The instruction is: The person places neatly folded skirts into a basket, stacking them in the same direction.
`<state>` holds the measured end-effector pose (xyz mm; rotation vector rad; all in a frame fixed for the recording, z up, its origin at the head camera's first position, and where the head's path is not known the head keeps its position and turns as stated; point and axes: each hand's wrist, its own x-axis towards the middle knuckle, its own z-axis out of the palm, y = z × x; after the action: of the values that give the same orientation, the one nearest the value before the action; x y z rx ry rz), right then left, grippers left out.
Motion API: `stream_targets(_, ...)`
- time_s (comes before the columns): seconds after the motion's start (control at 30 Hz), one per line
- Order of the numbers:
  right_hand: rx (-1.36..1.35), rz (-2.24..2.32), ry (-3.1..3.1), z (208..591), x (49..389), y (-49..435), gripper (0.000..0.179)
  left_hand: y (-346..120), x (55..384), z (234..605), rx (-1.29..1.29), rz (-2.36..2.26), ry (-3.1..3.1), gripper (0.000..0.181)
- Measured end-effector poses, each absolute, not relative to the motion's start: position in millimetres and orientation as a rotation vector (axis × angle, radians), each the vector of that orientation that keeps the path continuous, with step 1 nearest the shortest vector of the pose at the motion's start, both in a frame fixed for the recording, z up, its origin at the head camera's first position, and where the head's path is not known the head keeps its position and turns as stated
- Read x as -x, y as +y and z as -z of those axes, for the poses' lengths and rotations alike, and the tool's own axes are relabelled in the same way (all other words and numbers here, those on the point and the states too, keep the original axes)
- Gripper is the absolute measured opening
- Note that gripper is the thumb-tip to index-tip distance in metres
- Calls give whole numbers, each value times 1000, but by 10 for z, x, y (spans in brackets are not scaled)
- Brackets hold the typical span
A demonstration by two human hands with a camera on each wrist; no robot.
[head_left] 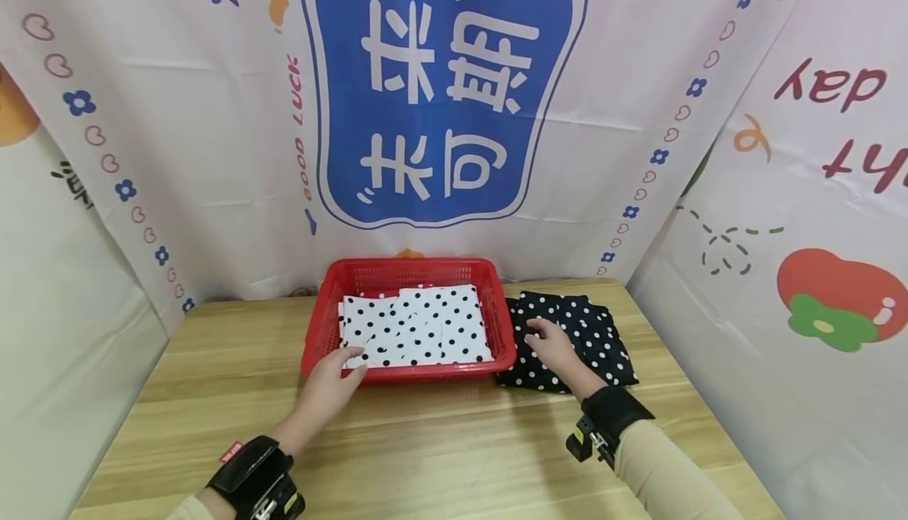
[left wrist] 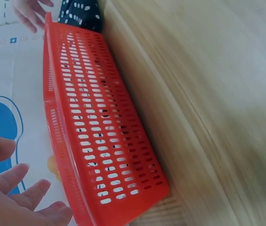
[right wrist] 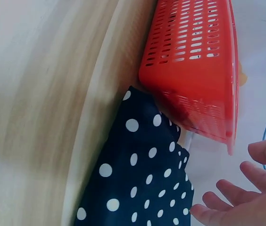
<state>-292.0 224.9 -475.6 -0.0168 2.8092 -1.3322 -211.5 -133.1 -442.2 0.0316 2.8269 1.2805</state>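
A red plastic basket (head_left: pixel 411 374) with slotted sides stands on the wooden table, holding folded white cloth with black dots (head_left: pixel 418 327). Right beside it lies a folded black cloth with white dots (head_left: pixel 599 347). My left hand (head_left: pixel 333 378) is at the basket's front left corner, its fingers loosely spread near the rim and gripping nothing. Over the black cloth hovers my right hand (head_left: pixel 556 349), fingers relaxed and apart. The right wrist view shows that hand's fingers (right wrist: pixel 260 179) parted above the cloth, level with the basket's rim.
The wooden table (head_left: pixel 440 449) runs forward from the basket toward me. Behind it hangs a white printed curtain (head_left: pixel 234 150) with a large blue patch of lettering, and similar printed cloth (head_left: pixel 723 299) hangs along the right side. Each wrist wears a black strap with a small camera.
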Motion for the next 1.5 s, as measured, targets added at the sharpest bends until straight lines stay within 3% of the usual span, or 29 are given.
stream_targets(0.6, 27, 1126, 2975, 5005, 2928, 2384, 35, -1397, 1876, 4449, -23, -1418, 2828, 33)
stream_targets(1.03, 20, 1055, 3001, 5095, 2932, 2404, 36, -1455, 1785, 4751, -9, -1413, 2855, 24)
stream_targets(1.5, -111, 698, 2952, 5248, 2923, 2419, 48, -1528, 1765, 5020, 44, -1304, 2862, 30)
